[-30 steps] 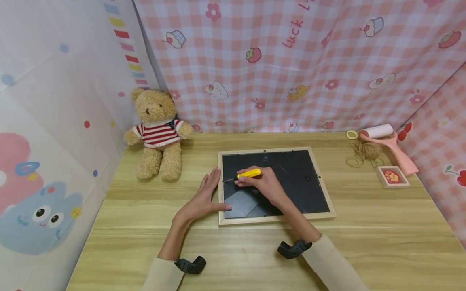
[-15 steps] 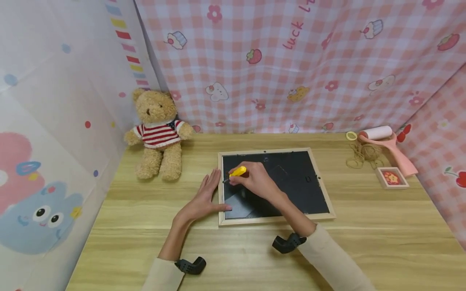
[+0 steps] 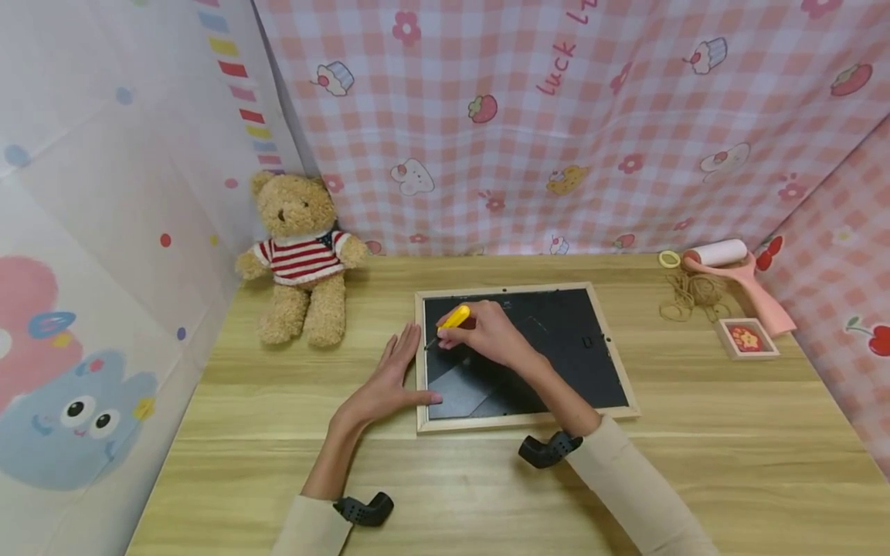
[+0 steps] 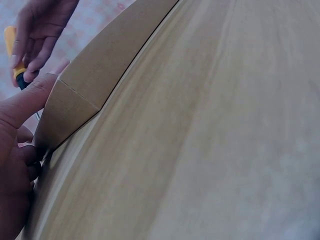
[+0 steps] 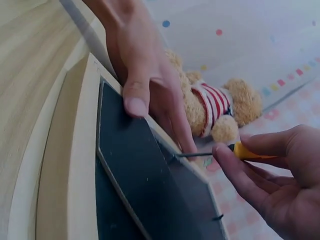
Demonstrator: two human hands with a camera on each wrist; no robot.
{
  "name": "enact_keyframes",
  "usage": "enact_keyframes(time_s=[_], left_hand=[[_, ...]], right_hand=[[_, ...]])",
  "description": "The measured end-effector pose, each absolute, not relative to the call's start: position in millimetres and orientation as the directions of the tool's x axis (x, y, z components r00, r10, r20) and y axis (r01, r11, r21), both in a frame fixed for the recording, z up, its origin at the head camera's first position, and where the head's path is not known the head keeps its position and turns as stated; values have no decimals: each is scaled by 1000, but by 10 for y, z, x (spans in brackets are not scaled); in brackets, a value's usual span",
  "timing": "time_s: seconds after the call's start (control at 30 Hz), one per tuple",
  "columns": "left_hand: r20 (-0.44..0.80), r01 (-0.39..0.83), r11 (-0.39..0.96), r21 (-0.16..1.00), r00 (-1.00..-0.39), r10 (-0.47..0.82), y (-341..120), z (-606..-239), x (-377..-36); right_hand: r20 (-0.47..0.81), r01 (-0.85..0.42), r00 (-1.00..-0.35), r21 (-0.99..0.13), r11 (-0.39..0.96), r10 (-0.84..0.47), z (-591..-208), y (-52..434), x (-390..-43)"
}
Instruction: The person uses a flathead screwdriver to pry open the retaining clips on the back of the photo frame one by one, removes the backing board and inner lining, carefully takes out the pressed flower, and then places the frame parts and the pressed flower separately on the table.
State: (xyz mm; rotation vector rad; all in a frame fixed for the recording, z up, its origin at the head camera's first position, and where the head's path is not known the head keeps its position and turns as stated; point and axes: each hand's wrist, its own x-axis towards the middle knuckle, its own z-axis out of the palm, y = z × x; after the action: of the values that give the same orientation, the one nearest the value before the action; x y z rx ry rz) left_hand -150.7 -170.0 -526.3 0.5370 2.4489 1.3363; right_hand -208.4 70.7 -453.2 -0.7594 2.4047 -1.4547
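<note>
A picture frame (image 3: pixel 528 421) with a pale wooden rim lies back side up on the table, its black backing board (image 3: pixel 556 355) showing. My right hand (image 3: pixel 490 336) pinches a screwdriver by its yellow handle (image 3: pixel 455 316). In the right wrist view, the screwdriver's thin shaft (image 5: pixel 195 154) reaches the edge of the backing at the frame's left side, close to my left fingertips. My left hand (image 3: pixel 389 382) lies with straight fingers along the left rim, its thumb (image 5: pixel 136 102) over the rim and onto the backing. A small dark metal tab (image 5: pixel 217 217) stands at the backing's edge.
A teddy bear (image 3: pixel 299 262) in a striped sweater sits at the back left. At the right are a pink-handled lint roller (image 3: pixel 761 297), twine (image 3: pixel 702 289), a yellow ring (image 3: pixel 669 259) and a small framed picture (image 3: pixel 747 338). Patterned cloth (image 3: pixel 521 154) hangs behind the table.
My right hand has moved left with the screwdriver, and its handle has swung to a steeper slant. The left hand and the picture frame stay in place.
</note>
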Motion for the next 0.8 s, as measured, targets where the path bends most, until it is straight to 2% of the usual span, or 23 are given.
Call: enact_keyframes(time_s=[0.13, 0.27, 0.37, 0.63, 0.8], left_hand=[[-92, 169, 492, 854, -882, 463, -1702, -5251, -1496], [-102, 160, 484, 860, -876, 471, -1697, -5226, -1492], [-105, 154, 479, 864, -876, 470, -1698, -5221, -1487], [-57, 200, 479, 855, -881, 470, -1688, -5241, -1487], [-57, 203, 475, 856, -876, 478, -1689, -5240, -1507]], right_hand=[[138, -434, -817, -787, 438, -560, -4441, 588, -2012], [217, -591, -760, -623, 512, -613, -4328, 439, -1924], [236, -653, -725, -532, 538, -647, -4270, 336, -1882], [195, -677, -706, -469, 567, -681, -4214, 188, -1885], [173, -653, -727, -472, 592, -664, -4204, 186, -1897]])
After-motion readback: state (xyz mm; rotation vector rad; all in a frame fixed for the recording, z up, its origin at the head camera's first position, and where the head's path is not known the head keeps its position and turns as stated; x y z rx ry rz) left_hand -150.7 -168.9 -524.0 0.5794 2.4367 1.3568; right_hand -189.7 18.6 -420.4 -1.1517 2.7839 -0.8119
